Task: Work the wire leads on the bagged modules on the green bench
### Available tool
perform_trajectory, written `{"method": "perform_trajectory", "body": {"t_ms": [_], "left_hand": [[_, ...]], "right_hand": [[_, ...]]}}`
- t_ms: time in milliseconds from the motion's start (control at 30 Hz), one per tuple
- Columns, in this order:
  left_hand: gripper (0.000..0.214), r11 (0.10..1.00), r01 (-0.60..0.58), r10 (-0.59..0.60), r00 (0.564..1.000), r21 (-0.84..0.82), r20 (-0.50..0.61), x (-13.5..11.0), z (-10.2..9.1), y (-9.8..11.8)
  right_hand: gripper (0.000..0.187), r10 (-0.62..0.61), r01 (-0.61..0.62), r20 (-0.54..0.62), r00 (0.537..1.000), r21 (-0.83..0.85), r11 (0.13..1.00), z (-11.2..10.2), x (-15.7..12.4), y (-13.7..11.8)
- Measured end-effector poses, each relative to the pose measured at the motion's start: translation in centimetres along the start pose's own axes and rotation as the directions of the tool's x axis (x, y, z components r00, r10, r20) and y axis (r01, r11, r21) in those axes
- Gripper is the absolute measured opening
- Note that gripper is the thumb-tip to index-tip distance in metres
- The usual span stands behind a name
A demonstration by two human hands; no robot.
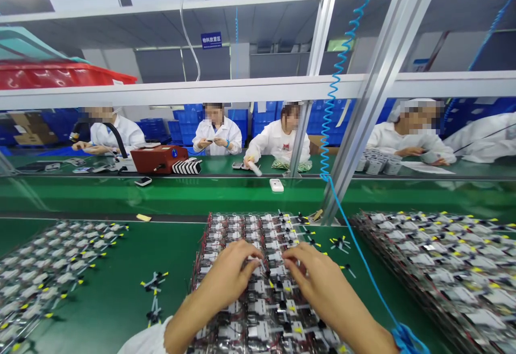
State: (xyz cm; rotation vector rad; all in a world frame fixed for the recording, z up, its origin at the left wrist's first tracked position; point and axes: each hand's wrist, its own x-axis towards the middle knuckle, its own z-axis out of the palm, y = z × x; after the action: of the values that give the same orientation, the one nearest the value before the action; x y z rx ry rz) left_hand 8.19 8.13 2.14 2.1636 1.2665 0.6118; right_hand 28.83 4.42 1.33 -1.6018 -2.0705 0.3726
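1. The left hand and right hand stand apart, both curled down onto the stacked wired modules; whether either grips one, I cannot tell.
2. That stack lies directly under both hands on the green desk, its long axis running straight away from the person.

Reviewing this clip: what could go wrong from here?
The left hand and right hand are among tightly packed wired modules, so leads could bend or snag. The blue cord at the right wrist might catch on the neighbouring stack of modules.
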Motion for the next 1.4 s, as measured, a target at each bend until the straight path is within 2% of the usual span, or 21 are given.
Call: {"method": "perform_trajectory", "body": {"t_ms": [67,133,200,300,400,567,733,933,1000,1100,1233,1400], "left_hand": [[0.033,0.976,-0.108,0.092,0.991,0.188,0.095,0.2,0.0,-0.5],[0.035,0.941,-0.171,0.122,0.976,0.293,0.178,0.6,0.2,-0.8],[0.027,0.924,-0.200,0.126,0.964,0.326,0.235,1.0,0.7,-1.1],[0.017,0.933,-0.176,0.107,0.968,0.314,0.225,1.2,1.0,-1.6],[0.013,0.933,-0.188,0.122,0.967,0.305,0.224,0.9,0.7,-2.2],[0.025,0.920,-0.282,0.199,0.935,0.272,0.295,0.6,0.1,-3.1],[0.033,0.886,-0.373,0.279,0.903,0.277,0.326,0.9,-0.2,-3.6],[0.035,0.775,-0.489,0.360,0.863,0.400,0.355,1.1,-0.2,-3.7],[0.028,0.773,-0.486,0.361,0.865,0.408,0.347,1.1,-0.2,-3.6],[0.018,0.823,-0.445,0.338,0.883,0.352,0.326,1.1,-0.1,-3.7],[0.018,0.895,-0.374,0.297,0.906,0.242,0.303,1.0,0.1,-4.1],[0.026,0.966,-0.252,0.235,0.949,0.056,0.212,0.8,0.8,-5.1]], "right_hand": [[0.015,0.050,-0.040,0.114,0.992,-0.086,0.995,-0.3,0.2,-0.6],[0.014,0.079,-0.047,0.181,0.980,-0.173,0.984,0.0,0.3,-1.7],[0.013,0.104,-0.046,0.216,0.971,-0.259,0.965,0.6,0.6,-2.7],[0.012,0.153,-0.066,0.232,0.961,-0.342,0.938,1.6,1.0,-3.4],[0.013,0.163,-0.085,0.230,0.959,-0.316,0.945,1.9,1.4,-3.2],[0.015,0.151,-0.120,0.150,0.977,-0.200,0.972,1.1,1.4,-2.0],[0.020,0.144,-0.135,0.135,0.980,-0.073,0.988,0.4,1.1,-0.4],[0.017,0.096,-0.073,0.145,0.985,-0.157,0.985,0.4,1.1,-0.1],[0.014,0.097,-0.072,0.156,0.983,-0.160,0.984,0.5,1.3,-0.4],[0.014,0.093,-0.070,0.161,0.983,-0.146,0.987,0.8,1.6,-0.7],[0.018,0.085,-0.067,0.169,0.982,-0.109,0.992,1.5,2.2,-0.5],[0.022,0.035,-0.034,0.177,0.984,-0.011,0.999,2.5,2.7,-0.1]]}}
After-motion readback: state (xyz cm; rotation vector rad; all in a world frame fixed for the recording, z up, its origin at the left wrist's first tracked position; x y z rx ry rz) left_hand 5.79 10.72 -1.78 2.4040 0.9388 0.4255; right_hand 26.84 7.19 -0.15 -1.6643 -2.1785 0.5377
